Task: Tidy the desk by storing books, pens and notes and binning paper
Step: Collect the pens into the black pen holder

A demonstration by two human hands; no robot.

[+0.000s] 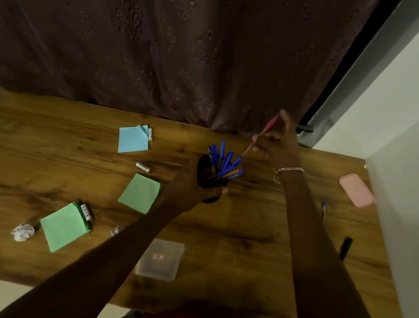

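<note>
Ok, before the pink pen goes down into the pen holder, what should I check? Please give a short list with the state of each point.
1. Right hand pinches the pink pen: ok.
2. Left hand grips the black pen holder: ok.
3. Pen tip points down toward the holder's opening: ok.
4. Free room among the blue pens for one more: cannot tell.
5. Holder stands on the desk or is lifted: cannot tell.
6. All pens collected: not ok; a blue pen and a black pen lie on the desk's right side.
</note>
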